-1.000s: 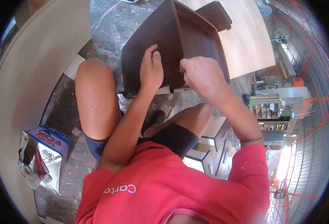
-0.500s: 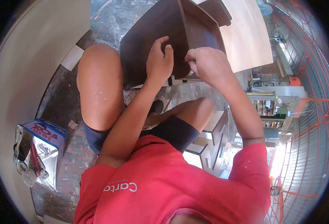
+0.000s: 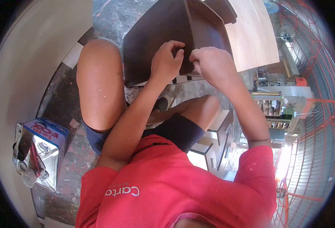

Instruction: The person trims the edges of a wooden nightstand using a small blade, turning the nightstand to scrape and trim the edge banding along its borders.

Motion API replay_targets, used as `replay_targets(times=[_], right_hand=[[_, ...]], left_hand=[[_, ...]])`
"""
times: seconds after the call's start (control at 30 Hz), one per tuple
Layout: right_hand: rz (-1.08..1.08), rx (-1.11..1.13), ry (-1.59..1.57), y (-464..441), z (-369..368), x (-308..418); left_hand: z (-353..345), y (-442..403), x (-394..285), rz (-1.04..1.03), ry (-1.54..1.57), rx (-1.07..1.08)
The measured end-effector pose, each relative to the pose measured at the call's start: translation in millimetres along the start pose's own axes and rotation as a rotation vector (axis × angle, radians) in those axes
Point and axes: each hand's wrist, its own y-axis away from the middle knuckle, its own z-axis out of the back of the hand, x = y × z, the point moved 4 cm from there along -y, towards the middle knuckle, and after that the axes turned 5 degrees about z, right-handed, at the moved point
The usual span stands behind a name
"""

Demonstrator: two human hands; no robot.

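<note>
My left hand [image 3: 167,62] is over the dark brown panel of a wooden box-like cabinet [image 3: 156,28]. Its fingers are curved, with a gap between thumb and forefinger, and nothing shows in it. My right hand [image 3: 215,66] is closed in a pinch just to the right, close by the cabinet's near edge. Whatever lies between those fingertips, if anything, is hidden or too small to name. I cannot tell whether either hand touches the wood.
A pale wood sheet [image 3: 253,36] lies beyond the cabinet. Left of my legs stands a metal tin [image 3: 42,152] with a red-handled tool and a tape roll on top. White drawer units [image 3: 209,148] stand by my right thigh. A light panel [image 3: 34,68] rises along the left.
My left hand has shifted slightly right towards the right hand, its thumb and forefinger drawing nearer each other. The right hand stays closed in nearly the same spot.
</note>
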Motion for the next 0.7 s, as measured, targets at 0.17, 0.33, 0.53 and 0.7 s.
replay_targets(times=[0.17,0.33,0.53,0.7], right_hand=[[-0.002,-0.080,0.018,6,-3,1],[-0.013,-0.173,-0.012,15,-3,3],[0.053,-0.186,-0.076,43,-17,24],[-0.124,-0.272,-0.291,80,-25,36]], left_hand=[[0,2,0,-0.026,-0.057,-0.014],[0,4,0,-0.071,-0.034,-0.018],[3,10,-7,-0.038,-0.046,0.028],[4,14,-13,-0.118,-0.041,0.050]])
